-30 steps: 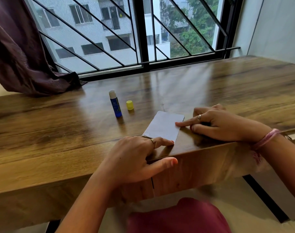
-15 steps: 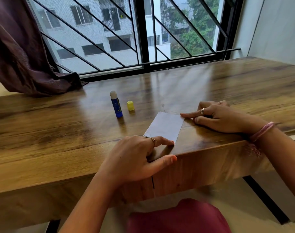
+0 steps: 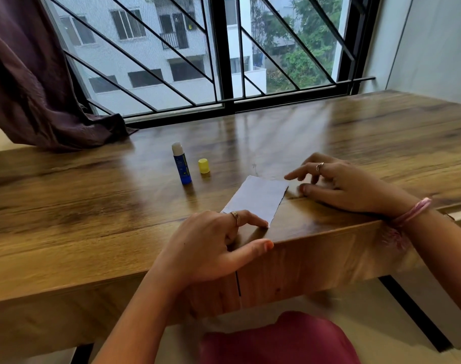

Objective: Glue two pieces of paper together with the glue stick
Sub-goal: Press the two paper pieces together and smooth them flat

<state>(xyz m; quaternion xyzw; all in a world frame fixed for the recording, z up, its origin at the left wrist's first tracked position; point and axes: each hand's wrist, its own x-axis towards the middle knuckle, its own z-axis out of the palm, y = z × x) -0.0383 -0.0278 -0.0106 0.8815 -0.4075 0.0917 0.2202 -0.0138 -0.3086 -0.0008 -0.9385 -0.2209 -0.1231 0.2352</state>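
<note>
Hands, head view. Left hand (image 3: 211, 248): rests on the near edge of the tabletop (image 3: 355, 143), index finger straight and pressing the near corner of the paper (image 3: 255, 200), thumb extended along the front edge; it pins the sheet, grasping nothing. Right hand (image 3: 347, 185): fingers loosely spread and lifted just off the far right corner of the paper, holding nothing.

Change, head view against the two earlier frames: a second ago the right index finger lay flat on the right edge of the paper; half a second ago it touched only the far corner; now it is raised and apart from the sheet. The left hand has kept its place and pressure throughout.

Paper: one pale rectangle is visible, lying flat near the front edge, between the two hands. Whether a second sheet lies exactly beneath it cannot be told.

Glue stick (image 3: 181, 164): blue barrel, white glue exposed, standing upright on the tabletop, well apart from the paper and untouched. Yellow cap (image 3: 203, 166): off, standing just beside the stick.

Judgement: smoothing of the paper appears finished, and the right hand is now free. If the sheets are already joined, recapping the stick remains; if not, the freed hand would most likely reach for the glue.

Other: dark curtain (image 3: 35, 88) at left, barred window (image 3: 224, 61) behind.
</note>
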